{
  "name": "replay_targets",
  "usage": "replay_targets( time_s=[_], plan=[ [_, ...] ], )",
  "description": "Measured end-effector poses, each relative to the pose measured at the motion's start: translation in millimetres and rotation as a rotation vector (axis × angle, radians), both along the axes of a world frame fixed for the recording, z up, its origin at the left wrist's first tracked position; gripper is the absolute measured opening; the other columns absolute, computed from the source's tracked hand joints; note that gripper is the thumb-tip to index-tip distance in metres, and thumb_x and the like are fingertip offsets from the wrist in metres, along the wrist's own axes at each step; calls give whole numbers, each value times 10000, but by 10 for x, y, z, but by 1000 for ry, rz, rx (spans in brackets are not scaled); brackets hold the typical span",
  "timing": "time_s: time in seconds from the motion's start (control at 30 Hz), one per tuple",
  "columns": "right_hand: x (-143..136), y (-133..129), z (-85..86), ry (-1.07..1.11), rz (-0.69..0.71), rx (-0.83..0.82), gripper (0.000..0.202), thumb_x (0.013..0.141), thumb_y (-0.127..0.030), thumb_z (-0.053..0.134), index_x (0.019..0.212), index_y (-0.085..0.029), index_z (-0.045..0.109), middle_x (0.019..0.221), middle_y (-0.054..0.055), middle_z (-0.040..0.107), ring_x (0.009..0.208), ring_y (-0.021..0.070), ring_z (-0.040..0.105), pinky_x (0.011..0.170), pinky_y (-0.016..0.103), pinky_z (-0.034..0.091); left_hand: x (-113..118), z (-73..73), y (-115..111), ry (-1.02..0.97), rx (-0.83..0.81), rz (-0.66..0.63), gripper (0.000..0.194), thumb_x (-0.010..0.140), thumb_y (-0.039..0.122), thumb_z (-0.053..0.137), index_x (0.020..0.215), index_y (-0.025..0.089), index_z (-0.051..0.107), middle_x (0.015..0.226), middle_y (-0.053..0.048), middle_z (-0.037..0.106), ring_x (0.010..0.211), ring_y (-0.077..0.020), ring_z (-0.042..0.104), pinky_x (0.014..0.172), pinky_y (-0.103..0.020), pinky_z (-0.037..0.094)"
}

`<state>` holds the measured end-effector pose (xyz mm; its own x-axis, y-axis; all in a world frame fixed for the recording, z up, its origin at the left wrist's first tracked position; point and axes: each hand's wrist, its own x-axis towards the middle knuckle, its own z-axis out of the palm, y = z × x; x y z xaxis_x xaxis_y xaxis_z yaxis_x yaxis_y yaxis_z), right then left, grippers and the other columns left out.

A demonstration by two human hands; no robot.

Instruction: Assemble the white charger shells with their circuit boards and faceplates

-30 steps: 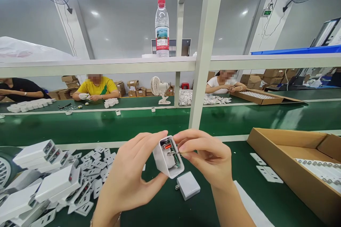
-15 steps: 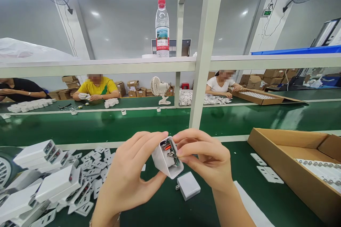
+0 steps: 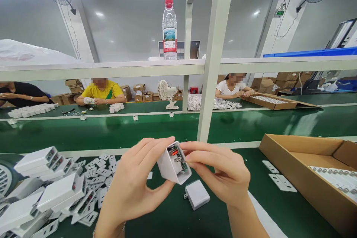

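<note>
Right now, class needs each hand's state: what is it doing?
Left hand: closed around a white, open-ended plastic housing.
Right hand: fingertips pinched at the housing's opening; whether they grip anything cannot be told.

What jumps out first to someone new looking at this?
Probably the open white housing at center, gripped by the left hand, its red part and green board showing while the right hand's fingertips work at the opening. Next, the heap of white housings at lower left, beside loose slotted plates. Above, a red-capped bottle stands on the frame's crossbar.
</note>
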<state>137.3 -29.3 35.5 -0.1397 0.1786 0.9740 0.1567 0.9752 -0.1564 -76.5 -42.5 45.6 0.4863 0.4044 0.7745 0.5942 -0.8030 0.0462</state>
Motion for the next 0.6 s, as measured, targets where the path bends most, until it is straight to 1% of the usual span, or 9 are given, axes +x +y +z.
replay_targets(
  time_s=[0.17, 0.3, 0.47, 0.6],
  plan=[
    [-10, -2, -5, 11, 41, -23, 298, 889, 51, 647, 1009, -205, 743, 989, 55, 819, 912, 187, 796, 792, 203, 645, -8, 1, -5, -8, 4, -12, 518, 928, 150, 606, 1426, 231, 492, 1301, -49, 672, 1145, -195, 611, 946, -308, 499],
    [8, 3, -21, 0, 57, -29, 313, 894, 50, 644, 1038, -208, 747, 1036, 66, 814, 931, 197, 793, 808, 233, 657, -10, 10, -6, -4, 4, -14, 529, 935, 126, 589, 1440, 241, 481, 1310, -30, 663, 1187, -183, 581, 977, -297, 476],
    [21, 10, -18, -36, 28, -2, 267, 916, 0, 652, 1032, -213, 762, 1104, 98, 797, 871, 200, 791, 757, 271, 672, -8, 14, -7, -5, 21, -12, 515, 937, 115, 585, 1429, 232, 490, 1301, -27, 662, 1185, -174, 579, 996, -292, 465],
    [12, 12, -31, -32, 9, -4, 315, 919, 7, 632, 1086, -235, 746, 1099, 73, 803, 907, 210, 796, 772, 276, 680, -16, 5, -2, -8, 28, 2, 513, 925, 126, 596, 1418, 231, 498, 1293, -40, 668, 1171, -191, 591, 979, -311, 479]
  ],
)
